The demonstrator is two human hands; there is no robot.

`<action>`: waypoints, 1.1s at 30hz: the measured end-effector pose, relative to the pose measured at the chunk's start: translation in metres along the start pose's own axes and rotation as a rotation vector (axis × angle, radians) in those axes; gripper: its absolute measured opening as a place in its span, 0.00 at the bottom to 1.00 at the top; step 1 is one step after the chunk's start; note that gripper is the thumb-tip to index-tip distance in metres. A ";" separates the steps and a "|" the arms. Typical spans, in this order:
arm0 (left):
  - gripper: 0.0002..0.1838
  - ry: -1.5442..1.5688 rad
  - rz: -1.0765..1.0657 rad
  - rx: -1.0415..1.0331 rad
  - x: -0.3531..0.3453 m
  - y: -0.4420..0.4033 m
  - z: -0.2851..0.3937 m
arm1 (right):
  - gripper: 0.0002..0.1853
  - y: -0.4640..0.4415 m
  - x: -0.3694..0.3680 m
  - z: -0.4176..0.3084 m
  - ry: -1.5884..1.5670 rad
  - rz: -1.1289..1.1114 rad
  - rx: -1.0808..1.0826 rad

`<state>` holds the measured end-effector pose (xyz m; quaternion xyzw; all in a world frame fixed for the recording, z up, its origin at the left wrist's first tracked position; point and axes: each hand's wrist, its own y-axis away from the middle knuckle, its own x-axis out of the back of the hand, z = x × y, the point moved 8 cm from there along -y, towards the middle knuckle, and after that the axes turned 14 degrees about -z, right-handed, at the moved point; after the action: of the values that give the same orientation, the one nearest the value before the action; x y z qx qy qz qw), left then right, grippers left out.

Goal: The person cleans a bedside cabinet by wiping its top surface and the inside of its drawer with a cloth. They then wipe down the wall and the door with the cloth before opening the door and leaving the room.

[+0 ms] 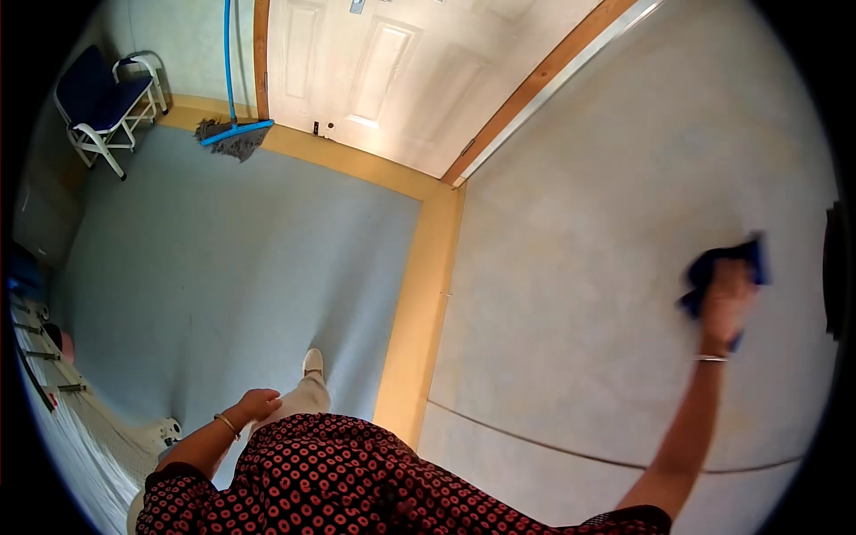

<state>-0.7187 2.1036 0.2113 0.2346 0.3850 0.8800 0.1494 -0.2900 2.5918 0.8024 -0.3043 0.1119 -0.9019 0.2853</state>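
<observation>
My right hand (729, 294) is stretched out to the right and presses a dark blue cloth (709, 267) against the pale wall (571, 294). Hand and cloth are blurred by motion, and part of the cloth bunches out around the fingers. Low beside my body hangs my left hand (259, 404), near my light trouser leg (303, 399). Its fingers are loosely bent, partly visible, and nothing shows in them.
A mop (234, 131) with a blue handle leans by the white door (366, 71). A blue chair (111, 102) stands in the far left corner. Tan edging (413, 303) runs between blue floor (241, 259) and wall. A dark object (834, 272) is at the right edge.
</observation>
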 end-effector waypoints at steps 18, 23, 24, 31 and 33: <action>0.20 0.250 0.253 0.249 0.076 -0.027 -0.080 | 0.29 -0.130 0.031 -0.014 0.312 0.253 -0.294; 0.21 0.207 0.204 0.272 0.104 -0.060 -0.088 | 0.30 -0.174 0.005 -0.052 0.221 0.271 -0.274; 0.22 0.207 0.185 0.278 0.116 -0.069 -0.083 | 0.30 -0.188 0.000 -0.059 0.215 0.264 -0.278; 0.21 0.181 0.218 0.225 0.265 -0.154 -0.001 | 0.26 -0.305 -0.055 -0.142 0.351 0.160 -0.230; 0.20 0.158 0.291 0.188 0.324 -0.181 0.030 | 0.26 -0.348 -0.083 -0.166 0.304 0.138 -0.184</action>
<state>-0.9618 2.3848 0.1904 0.2310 0.4382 0.8681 -0.0326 -0.4929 2.9270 0.7616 -0.1809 0.2562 -0.9018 0.2973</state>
